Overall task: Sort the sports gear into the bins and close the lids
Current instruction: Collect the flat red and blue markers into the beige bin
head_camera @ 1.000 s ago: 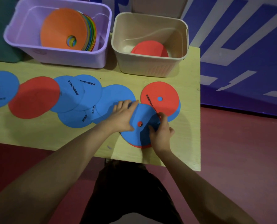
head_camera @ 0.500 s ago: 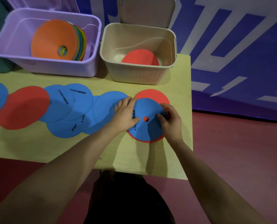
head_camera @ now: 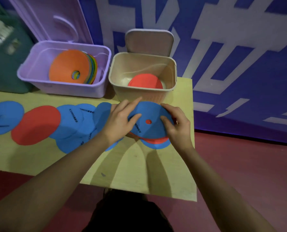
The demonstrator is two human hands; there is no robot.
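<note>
I have both hands on one small stack of flat discs at the right end of the table (head_camera: 139,173). My left hand (head_camera: 121,121) takes the stack's left edge, thumb curled onto the top blue disc (head_camera: 149,114) and fingers reaching along its far rim. My right hand (head_camera: 177,126) pinches the right edge, thumb on top, fingers tucked beneath. The blue disc bows upward between the two grips, so I judge the stack is coming off the table rather than lying flat. A red disc (head_camera: 156,140) peeks out below it, and another blue edge (head_camera: 157,145) shows under that; how many I hold in all I cannot tell.

What matters for the move: the beige bin (head_camera: 116,77) stands directly beyond my hands, its near wall just past the stack's far rim, open, with its lid (head_camera: 149,42) propped upright behind. One red disc (head_camera: 145,81) already lies in its bottom. So the stack needs to go up and straight away from me, over that near wall. A round disc has no long axis to line up, though it looks nearly as wide as the bin's mouth, so I would keep it level or tip it in edge first. My right hand sits more squarely under the bin; the left is toward the purple bin (head_camera: 22,72), which holds stacked cones (head_camera: 67,64).

More blue and red discs (head_camera: 35,124) trail off leftward along the table, overlapping, not yet sorted.
</note>
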